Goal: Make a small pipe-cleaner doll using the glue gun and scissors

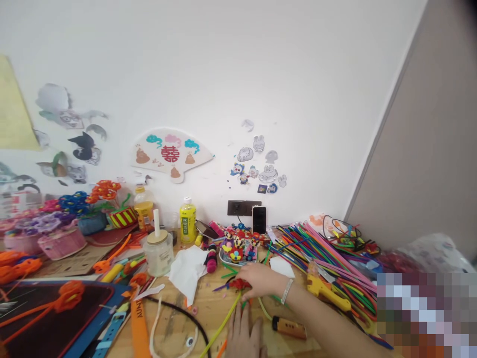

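My right hand (263,281), with a bracelet on its wrist, reaches in from the right. Its thumb and fingers are curled round a small red fuzzy piece (238,284), which they partly hide. My left hand (244,335) lies at the bottom edge, fingers stretched out and slightly apart, palm down on the table. Beside its fingers a yellow-green pipe cleaner (222,324) runs diagonally up towards the red piece. Short green and orange strands show close to the left fingertips. A brown-and-black box-like item (289,328) lies right of the left hand.
A yellow glue gun (328,292) and a heap of coloured pipe cleaners (309,248) lie at right. Behind the hands stand a tray of small figures (238,246) and a phone (259,220). Left are a glass jar (159,253), a yellow bottle (188,221) and white paper (186,271).
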`<state>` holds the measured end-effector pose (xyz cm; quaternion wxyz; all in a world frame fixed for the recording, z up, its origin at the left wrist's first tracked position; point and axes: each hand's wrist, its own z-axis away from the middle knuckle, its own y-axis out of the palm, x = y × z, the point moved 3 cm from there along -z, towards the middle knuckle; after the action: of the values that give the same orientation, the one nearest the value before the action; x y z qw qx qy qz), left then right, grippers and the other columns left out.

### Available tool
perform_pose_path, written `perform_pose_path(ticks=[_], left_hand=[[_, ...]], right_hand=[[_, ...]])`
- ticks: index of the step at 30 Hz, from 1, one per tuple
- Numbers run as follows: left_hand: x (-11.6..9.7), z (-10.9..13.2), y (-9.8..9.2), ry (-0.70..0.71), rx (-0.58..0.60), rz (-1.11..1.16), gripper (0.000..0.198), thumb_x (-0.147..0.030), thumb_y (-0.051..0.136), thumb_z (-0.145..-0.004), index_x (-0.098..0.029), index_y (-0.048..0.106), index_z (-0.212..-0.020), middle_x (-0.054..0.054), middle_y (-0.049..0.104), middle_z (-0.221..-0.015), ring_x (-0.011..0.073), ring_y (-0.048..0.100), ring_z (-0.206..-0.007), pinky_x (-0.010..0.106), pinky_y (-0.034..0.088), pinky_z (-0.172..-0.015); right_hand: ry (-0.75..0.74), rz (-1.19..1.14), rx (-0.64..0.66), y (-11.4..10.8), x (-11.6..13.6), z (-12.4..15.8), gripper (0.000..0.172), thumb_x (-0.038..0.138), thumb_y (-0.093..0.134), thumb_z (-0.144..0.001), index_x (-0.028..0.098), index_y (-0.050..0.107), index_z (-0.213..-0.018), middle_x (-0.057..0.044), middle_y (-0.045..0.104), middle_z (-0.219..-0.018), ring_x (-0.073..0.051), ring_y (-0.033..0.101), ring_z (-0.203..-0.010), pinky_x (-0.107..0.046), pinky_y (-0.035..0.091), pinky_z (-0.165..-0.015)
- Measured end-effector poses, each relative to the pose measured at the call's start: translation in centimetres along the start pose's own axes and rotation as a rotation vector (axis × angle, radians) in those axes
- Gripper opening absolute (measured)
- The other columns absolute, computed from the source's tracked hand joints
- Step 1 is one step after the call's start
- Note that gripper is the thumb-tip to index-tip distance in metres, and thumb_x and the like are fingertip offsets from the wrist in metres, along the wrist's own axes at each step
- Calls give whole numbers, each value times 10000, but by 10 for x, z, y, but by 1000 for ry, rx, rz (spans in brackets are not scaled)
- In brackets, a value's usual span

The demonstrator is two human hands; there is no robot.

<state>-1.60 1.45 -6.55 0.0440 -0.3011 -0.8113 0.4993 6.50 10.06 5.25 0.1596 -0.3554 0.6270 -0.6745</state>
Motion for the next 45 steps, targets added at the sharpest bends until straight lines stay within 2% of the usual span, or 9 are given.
perform_pose_path(ticks=[5,9,17,21,27,36,39,42,45], left_hand=[[6,-4,-8,-32,-121,212,414,-30,571,-503,-155,677,-883,196,630,-1107,368,549,-1057,478,442,-874],[18,-13,-25,-174,-206,576,283,-185,550,-663,-152,627,-934,165,653,-1004,304,597,-972,453,474,-843],[28,-28,-45,-340,-95,709,264,-383,536,-764,-161,592,-895,99,685,-855,238,647,-795,367,514,-738],[24,-33,-58,-357,-32,712,258,-405,551,-752,-194,591,-609,38,646,-640,223,613,-642,336,488,-648],[21,-35,-62,-338,21,738,261,-334,488,-778,-188,634,-618,57,678,-699,221,615,-702,301,465,-681],[26,-29,-53,-366,-8,724,353,-393,482,-769,-212,509,-468,-10,552,-504,189,548,-531,268,438,-545],[36,-28,-43,-417,-65,703,301,-451,474,-760,-196,580,-639,31,618,-610,238,600,-610,339,480,-609],[44,-26,-42,-459,-221,611,462,-507,484,-732,-133,553,-996,138,642,-911,326,593,-884,480,438,-808],[39,-24,-52,-314,-329,497,482,-467,490,-758,-139,519,-1110,168,606,-1065,338,529,-1036,512,368,-909]], right_hand=[[179,-372,-132,-1,-6,3,155,268,637,-704,144,669,-791,-50,627,-778,-184,557,-728,-276,421,-668],[306,-754,-285,-4,-2,20,363,436,436,-834,140,627,-922,-53,623,-838,-161,579,-751,-255,455,-635],[471,-1270,-418,9,25,47,419,524,625,-656,143,643,-830,-67,647,-861,-208,610,-817,-294,478,-678],[512,-1372,-545,9,36,50,360,484,619,-674,161,619,-832,-41,635,-863,-187,599,-845,-282,468,-722],[499,-1289,-595,8,49,46,250,384,652,-658,145,653,-734,-28,629,-748,-184,571,-780,-275,443,-701],[613,-1310,-680,13,18,50,343,496,621,-656,167,586,-748,-13,594,-738,-179,579,-715,-269,470,-578],[625,-1325,-698,14,10,54,413,569,616,-627,171,568,-725,-12,591,-690,-167,570,-625,-265,462,-515],[621,-1399,-659,24,10,60,474,638,540,-659,173,544,-750,-6,585,-605,-154,555,-527,-258,434,-460],[527,-1567,-566,38,15,65,459,621,527,-680,177,539,-797,7,579,-575,-132,539,-485,-235,407,-449]])
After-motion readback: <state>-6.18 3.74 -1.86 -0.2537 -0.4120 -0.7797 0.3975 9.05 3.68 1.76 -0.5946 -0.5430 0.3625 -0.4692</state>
